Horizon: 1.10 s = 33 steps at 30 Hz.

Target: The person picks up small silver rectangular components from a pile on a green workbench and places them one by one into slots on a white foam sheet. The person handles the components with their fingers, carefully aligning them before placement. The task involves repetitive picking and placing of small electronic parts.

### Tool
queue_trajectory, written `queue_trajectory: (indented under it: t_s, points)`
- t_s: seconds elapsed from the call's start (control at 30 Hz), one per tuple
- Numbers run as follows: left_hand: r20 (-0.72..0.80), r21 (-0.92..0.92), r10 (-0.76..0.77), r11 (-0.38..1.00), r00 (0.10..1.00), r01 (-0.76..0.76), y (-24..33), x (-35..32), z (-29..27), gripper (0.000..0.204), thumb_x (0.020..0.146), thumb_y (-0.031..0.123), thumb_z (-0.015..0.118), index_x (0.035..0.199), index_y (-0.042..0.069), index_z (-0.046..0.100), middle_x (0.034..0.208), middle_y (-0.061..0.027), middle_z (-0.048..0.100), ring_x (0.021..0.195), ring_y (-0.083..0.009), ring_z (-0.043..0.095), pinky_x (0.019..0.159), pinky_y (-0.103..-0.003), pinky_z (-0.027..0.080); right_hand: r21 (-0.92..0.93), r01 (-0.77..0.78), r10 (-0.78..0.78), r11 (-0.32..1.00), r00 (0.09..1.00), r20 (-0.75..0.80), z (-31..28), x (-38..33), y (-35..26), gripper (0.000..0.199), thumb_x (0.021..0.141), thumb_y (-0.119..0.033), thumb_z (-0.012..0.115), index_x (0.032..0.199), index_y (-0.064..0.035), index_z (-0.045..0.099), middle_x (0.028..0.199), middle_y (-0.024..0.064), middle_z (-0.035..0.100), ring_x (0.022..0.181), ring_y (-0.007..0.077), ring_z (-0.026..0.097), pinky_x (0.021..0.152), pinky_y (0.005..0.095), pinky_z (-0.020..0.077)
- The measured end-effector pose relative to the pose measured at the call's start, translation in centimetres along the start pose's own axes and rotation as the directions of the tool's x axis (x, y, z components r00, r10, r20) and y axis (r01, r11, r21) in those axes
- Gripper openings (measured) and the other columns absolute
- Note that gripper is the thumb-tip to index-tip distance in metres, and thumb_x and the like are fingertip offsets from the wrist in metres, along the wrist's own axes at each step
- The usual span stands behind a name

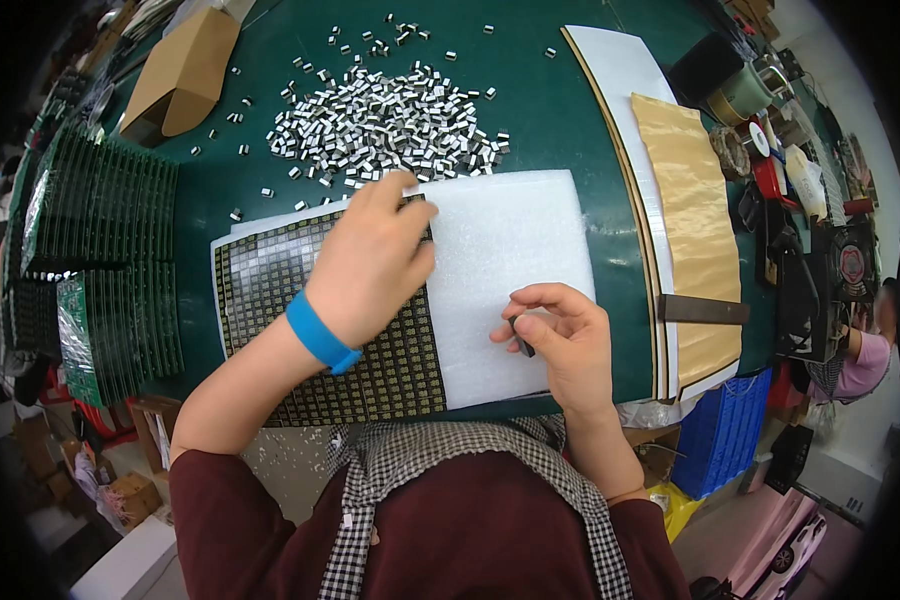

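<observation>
My left hand [370, 262], with a blue wristband, reaches forward over a dark gridded panel [270, 290] with gold cells, its fingertips at the near edge of a pile of small silver components [385, 120]. Whether it grips one is hidden. My right hand [560, 335] rests on a white foam sheet [500, 250] and pinches a small dark tool [522, 345] between thumb and fingers. The panel and foam lie side by side on a green table [550, 110].
Racks of green circuit boards [100, 210] stand at the left. A cardboard box [180, 70] sits at the back left. Flat white and tan sheets [685, 210] lie at the right, with tape rolls and clutter behind. A blue crate [725, 430] is lower right; another person sits far right.
</observation>
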<state>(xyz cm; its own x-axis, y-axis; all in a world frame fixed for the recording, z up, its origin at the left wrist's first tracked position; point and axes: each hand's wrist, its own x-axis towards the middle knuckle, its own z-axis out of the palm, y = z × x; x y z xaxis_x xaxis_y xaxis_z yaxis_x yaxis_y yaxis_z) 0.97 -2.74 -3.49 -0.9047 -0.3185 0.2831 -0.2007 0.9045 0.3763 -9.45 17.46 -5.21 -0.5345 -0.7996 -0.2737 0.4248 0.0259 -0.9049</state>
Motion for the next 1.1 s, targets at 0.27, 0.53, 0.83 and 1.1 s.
queue_trajectory:
  t_s: [0.27, 0.53, 0.83, 1.1]
  points:
    - [0.241, 0.776, 0.198, 0.548, 0.95, -0.312, 3.0, -1.8, 4.7, 0.044, 0.068, 0.007, 0.058, 0.11, -0.006, 0.059, 0.082, -0.0169, 0.061, 0.073, -0.0213, 0.058, 0.056, -0.026, 0.052, 0.0, -0.013, 0.013, 1.0, 1.0, 0.0, 0.2, 0.3, -0.2, 0.017, 0.085, 0.002, 0.062, 0.101, 0.0068, 0.064, 0.1, 0.0134, 0.063, 0.09, 0.0211, 0.066, 0.078, 0.0266, 0.0524]
    - [0.17, -0.457, -0.194, 0.853, 0.966, 0.251, 1.4, -0.6, -0.2, 0.044, 0.079, -0.001, 0.062, 0.122, 0.0, 0.054, 0.086, -0.0104, 0.066, 0.074, -0.0165, 0.064, 0.067, -0.023, 0.053, -0.589, 0.348, -0.431, 0.729, 0.902, 0.0, 0.7, -0.1, -0.5, 0.031, 0.076, 0.004, 0.068, 0.106, -0.0009, 0.066, 0.095, 0.0096, 0.066, 0.087, 0.0188, 0.063, 0.079, 0.0295, 0.0504]
    - [0.693, -0.719, -0.141, -0.219, 0.707, 0.66, 2.2, -1.6, 0.7, 0.045, 0.086, 0.006, 0.064, 0.126, -0.003, 0.048, 0.088, -0.0093, 0.068, 0.083, -0.0157, 0.067, 0.077, -0.025, 0.053, -0.634, 0.502, -0.593, 0.588, 0.801, 0.083, 1.5, 0.2, 0.4, 0.042, 0.071, 0.004, 0.071, 0.112, -0.0031, 0.062, 0.089, 0.0094, 0.067, 0.083, 0.0207, 0.064, 0.073, 0.0296, 0.05]
    - [0.69, -0.722, -0.15, -0.204, 0.708, 0.661, 2.6, -1.8, 0.9, 0.042, 0.085, 0.004, 0.064, 0.123, -0.003, 0.046, 0.088, -0.0087, 0.068, 0.081, -0.0156, 0.067, 0.078, -0.026, 0.053, -0.639, 0.499, -0.607, 0.585, 0.792, 0.063, 1.6, 0.3, 0.7, 0.042, 0.07, 0.004, 0.072, 0.11, -0.0022, 0.062, 0.089, 0.0097, 0.067, 0.082, 0.0208, 0.065, 0.072, 0.0292, 0.0507]
